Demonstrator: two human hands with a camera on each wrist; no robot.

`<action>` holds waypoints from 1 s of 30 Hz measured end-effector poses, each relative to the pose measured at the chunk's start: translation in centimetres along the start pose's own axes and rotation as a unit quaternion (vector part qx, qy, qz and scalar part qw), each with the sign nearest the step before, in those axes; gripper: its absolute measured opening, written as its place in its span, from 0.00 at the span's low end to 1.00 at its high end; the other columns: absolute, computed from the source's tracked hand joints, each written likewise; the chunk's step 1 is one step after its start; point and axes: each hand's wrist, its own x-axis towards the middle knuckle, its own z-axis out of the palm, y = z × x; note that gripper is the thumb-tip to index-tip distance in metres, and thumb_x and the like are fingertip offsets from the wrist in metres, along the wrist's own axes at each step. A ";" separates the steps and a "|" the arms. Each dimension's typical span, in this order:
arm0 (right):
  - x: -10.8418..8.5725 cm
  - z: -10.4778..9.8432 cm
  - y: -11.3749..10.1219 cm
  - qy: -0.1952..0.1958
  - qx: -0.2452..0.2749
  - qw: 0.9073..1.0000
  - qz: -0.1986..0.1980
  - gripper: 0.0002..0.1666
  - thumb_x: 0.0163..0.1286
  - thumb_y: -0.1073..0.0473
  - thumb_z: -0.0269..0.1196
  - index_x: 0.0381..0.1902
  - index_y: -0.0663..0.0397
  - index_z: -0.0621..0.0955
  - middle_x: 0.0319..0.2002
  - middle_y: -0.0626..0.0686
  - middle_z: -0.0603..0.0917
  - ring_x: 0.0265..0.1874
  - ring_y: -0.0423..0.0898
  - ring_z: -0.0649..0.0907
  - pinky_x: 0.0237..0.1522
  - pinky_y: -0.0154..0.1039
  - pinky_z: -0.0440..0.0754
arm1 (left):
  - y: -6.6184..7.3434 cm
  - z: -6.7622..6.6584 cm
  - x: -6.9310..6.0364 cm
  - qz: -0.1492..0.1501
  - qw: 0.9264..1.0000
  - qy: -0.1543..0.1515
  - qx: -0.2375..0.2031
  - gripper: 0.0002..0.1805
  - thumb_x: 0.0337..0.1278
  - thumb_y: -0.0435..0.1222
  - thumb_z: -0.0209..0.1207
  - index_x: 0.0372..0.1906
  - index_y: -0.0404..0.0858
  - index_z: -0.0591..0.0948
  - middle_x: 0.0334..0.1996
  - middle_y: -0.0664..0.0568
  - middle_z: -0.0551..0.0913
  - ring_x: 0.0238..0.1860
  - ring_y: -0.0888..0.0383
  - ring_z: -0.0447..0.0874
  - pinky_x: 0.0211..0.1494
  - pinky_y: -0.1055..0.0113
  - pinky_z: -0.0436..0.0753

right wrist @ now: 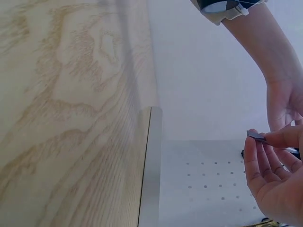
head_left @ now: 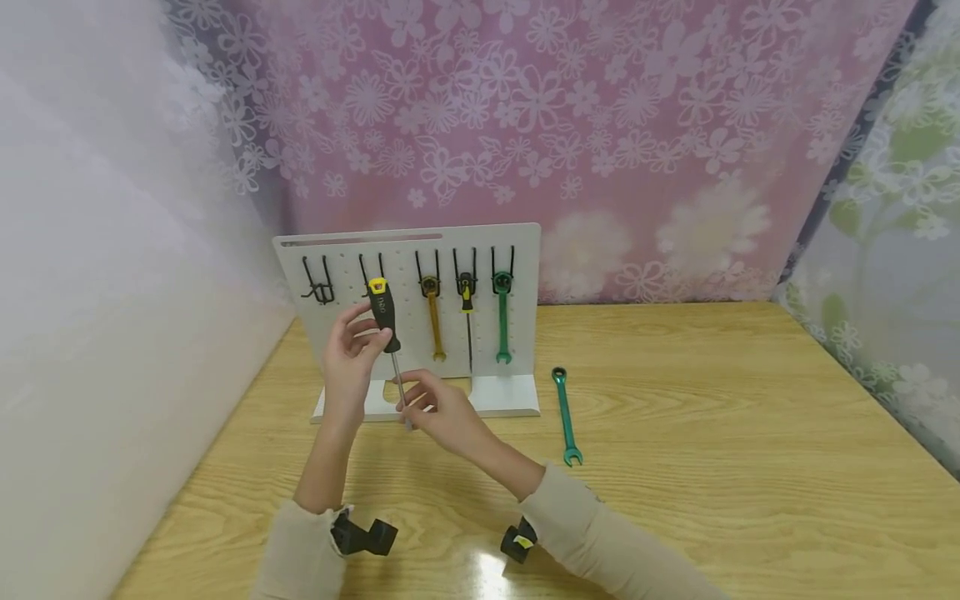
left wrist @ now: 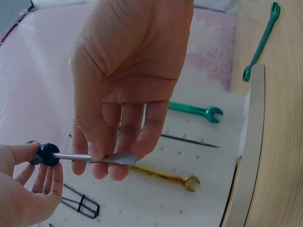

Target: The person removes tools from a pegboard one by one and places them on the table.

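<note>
A black-and-yellow screwdriver (head_left: 383, 315) is held tilted in front of the pegboard, handle up. The left hand (head_left: 350, 362) grips its handle between thumb and fingers. Lower down, the right hand (head_left: 448, 417) pinches the shaft near the tip. In the left wrist view, the right hand (left wrist: 130, 71) holds the metal shaft (left wrist: 75, 156) close to its flat blade, and the left hand (left wrist: 31, 194) is at the dark handle. The right wrist view has the flat tip (right wrist: 256, 136) between the right hand's (right wrist: 279, 189) thumb and fingers, with the left hand (right wrist: 283, 101) behind.
On the white pegboard (head_left: 345, 267) hang a yellow wrench (head_left: 435, 323), a smaller screwdriver (head_left: 467, 296) and a green wrench (head_left: 503, 321). Double hooks (head_left: 318, 287) stick out at its left. Another green wrench (head_left: 566, 417) lies on the wooden table (head_left: 712, 417), right of the board.
</note>
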 end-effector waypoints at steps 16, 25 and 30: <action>-3.3 -5.3 2.3 0.046 -0.031 0.998 -0.010 0.21 0.63 0.73 0.55 0.55 0.59 0.72 0.35 0.60 0.80 0.31 0.52 0.81 0.31 0.40 0.81 | -0.9 6.4 -1.2 0.036 0.997 -0.065 -0.025 0.23 0.56 0.28 0.59 0.58 0.36 0.70 0.43 0.45 0.73 0.40 0.54 0.74 0.44 0.69 0.77; -5.9 -8.1 3.1 0.091 -0.066 0.993 -0.038 0.25 0.62 0.72 0.59 0.57 0.59 0.70 0.36 0.57 0.80 0.33 0.50 0.81 0.32 0.39 0.80 | -1.5 10.4 -2.1 0.032 0.994 -0.091 -0.050 0.23 0.57 0.27 0.58 0.59 0.34 0.70 0.44 0.43 0.73 0.41 0.51 0.74 0.47 0.66 0.76; -7.3 -9.3 2.7 0.115 -0.087 0.988 -0.060 0.31 0.59 0.76 0.60 0.60 0.62 0.66 0.38 0.58 0.78 0.32 0.51 0.81 0.31 0.39 0.81 | -1.9 12.3 -2.5 0.038 0.993 -0.103 -0.051 0.23 0.57 0.30 0.60 0.58 0.36 0.71 0.43 0.43 0.73 0.41 0.50 0.74 0.48 0.63 0.76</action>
